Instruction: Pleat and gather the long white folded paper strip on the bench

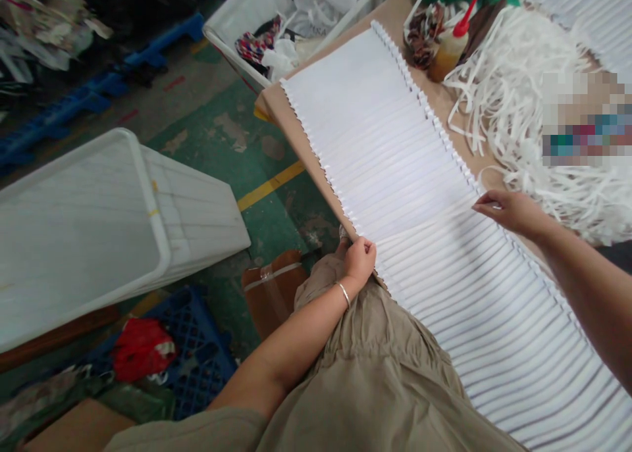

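White strips (439,248) lie gripped between left hand (359,258) and right hand (508,210)

Overlapping strips (395,143) run diagonally across the tabletop (437,103), a squeeze bottle (451,44) and a heap of loose strips (518,110) upper right; a tub (99,228) sits on the floor (237,129) at left.

This is a factory or workshop floor set up for hand assembly. The floor (217,129) is worn, green-painted concrete with a yellow line (270,185) across it. Large white plastic bins (197,208) stand on it, near a blue crate (197,353) of cloth scraps and blue pallets (158,41). The brown-covered tabletop (437,100) carries a long row of identical white strips (395,156), a loose heap (518,77) of more, and a glue bottle (449,47).
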`<state>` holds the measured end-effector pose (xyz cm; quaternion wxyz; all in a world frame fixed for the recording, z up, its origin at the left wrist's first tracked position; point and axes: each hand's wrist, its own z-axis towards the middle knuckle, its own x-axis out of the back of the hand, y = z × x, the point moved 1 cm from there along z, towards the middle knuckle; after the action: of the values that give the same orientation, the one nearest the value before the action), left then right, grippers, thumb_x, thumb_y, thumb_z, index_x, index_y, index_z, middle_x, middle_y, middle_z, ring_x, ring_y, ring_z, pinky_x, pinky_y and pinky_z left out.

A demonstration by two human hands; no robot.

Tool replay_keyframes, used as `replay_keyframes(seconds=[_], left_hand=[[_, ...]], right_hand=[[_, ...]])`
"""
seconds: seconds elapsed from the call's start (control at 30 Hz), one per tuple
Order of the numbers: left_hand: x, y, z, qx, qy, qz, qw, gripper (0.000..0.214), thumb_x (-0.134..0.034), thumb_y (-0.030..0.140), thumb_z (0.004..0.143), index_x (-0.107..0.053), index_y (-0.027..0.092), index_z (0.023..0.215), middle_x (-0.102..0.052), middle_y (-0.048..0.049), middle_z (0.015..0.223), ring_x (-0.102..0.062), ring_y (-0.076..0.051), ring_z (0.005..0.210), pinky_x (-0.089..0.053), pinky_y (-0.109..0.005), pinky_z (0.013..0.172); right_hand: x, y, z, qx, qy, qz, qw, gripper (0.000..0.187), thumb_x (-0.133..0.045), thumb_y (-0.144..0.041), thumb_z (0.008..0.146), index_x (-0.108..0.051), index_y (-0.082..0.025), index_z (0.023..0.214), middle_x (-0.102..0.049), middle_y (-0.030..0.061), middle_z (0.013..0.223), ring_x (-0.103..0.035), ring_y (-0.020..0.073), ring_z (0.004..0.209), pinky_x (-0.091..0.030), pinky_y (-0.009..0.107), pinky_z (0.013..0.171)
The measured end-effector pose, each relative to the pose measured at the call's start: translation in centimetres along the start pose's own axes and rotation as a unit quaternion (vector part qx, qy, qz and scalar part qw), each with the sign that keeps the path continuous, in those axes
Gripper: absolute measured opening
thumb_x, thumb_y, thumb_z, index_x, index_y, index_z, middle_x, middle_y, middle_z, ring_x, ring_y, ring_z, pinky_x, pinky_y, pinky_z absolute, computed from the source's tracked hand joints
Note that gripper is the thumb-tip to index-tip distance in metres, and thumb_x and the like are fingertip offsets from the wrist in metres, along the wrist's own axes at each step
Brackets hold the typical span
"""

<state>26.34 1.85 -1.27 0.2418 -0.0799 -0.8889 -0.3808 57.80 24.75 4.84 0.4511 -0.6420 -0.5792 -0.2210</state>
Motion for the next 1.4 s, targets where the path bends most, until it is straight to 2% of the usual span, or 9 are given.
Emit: replay_keyframes(seconds=[0.13,0.23,0.47,0.8,1.13,1.27,1.4], left_hand=[[-0.4,0.1,0.1,0.011,0.012,0.027,1.0,0.017,-0.059,0.022,0.092,-0.056,0.021,0.075,-0.07,-0.0016,0.075,-0.065,-0.016,0.072,-0.045,-0.026,0.069],[-0.4,0.2,0.1,0.014,0.016,0.044,0.999,0.017,-0.059,0.023,0.092,-0.057,0.022,0.075,-0.071,-0.0022,0.077,-0.066,-0.017,0.074,-0.045,-0.026,0.07],[-0.4,0.4,0.0,0.019,0.018,0.073,0.997,0.015,-0.059,0.025,0.093,-0.059,0.022,0.078,-0.072,-0.0033,0.079,-0.066,-0.018,0.074,-0.044,-0.027,0.07],[-0.3,0.9,0.2,0.026,0.011,0.094,0.995,0.014,-0.059,0.025,0.094,-0.058,0.021,0.08,-0.073,-0.0044,0.081,-0.067,-0.018,0.076,-0.042,-0.027,0.07],[0.0,1.5,0.3,0.028,0.012,0.17,0.985,0.012,-0.06,0.029,0.095,-0.061,0.022,0.087,-0.075,-0.0059,0.084,-0.07,-0.021,0.08,-0.039,-0.029,0.068],[0.1,1.5,0.5,0.02,0.011,0.176,0.984,0.008,-0.061,0.028,0.095,-0.06,0.021,0.091,-0.075,-0.0051,0.084,-0.071,-0.021,0.081,-0.041,-0.029,0.069],[0.1,1.6,0.6,0.016,0.011,0.177,0.984,0.007,-0.061,0.027,0.094,-0.059,0.021,0.091,-0.074,-0.0051,0.084,-0.071,-0.021,0.082,-0.042,-0.029,0.071]], right_hand=[[0.4,-0.2,1.1,-0.023,-0.018,-0.009,1.0,0.018,-0.069,-0.033,0.087,-0.072,-0.017,0.094,-0.073,0.0058,0.085,-0.064,0.0182,0.077,-0.044,0.03,0.074],[0.4,-0.6,1.6,-0.035,-0.009,-0.009,0.999,0.018,-0.072,-0.034,0.087,-0.071,-0.017,0.091,-0.072,0.0051,0.082,-0.063,0.0167,0.074,-0.042,0.028,0.07],[0.4,-1.6,2.5,-0.052,-0.016,-0.006,0.998,0.015,-0.071,-0.027,0.09,-0.073,-0.013,0.096,-0.073,0.0069,0.084,-0.061,0.0141,0.073,-0.042,0.026,0.072],[-0.5,-1.2,3.6,-0.028,0.019,-0.038,0.999,0.018,-0.072,-0.03,0.089,-0.073,-0.014,0.096,-0.072,0.0061,0.082,-0.058,0.0135,0.073,-0.039,0.027,0.071],[-1.3,-0.1,4.8,-0.019,0.043,-0.072,0.996,0.021,-0.062,-0.033,0.09,-0.073,-0.017,0.097,-0.073,0.0084,0.087,-0.064,0.0209,0.08,-0.043,0.03,0.074],[-1.6,0.3,5.4,-0.026,0.057,-0.097,0.993,0.023,-0.061,-0.037,0.09,-0.072,-0.018,0.097,-0.073,0.0089,0.088,-0.066,0.0233,0.081,-0.044,0.032,0.074],[-2.0,0.6,5.8,-0.029,0.047,-0.113,0.992,0.025,-0.059,-0.037,0.091,-0.073,-0.018,0.099,-0.073,0.0098,0.089,-0.065,0.0233,0.081,-0.044,0.032,0.073]])
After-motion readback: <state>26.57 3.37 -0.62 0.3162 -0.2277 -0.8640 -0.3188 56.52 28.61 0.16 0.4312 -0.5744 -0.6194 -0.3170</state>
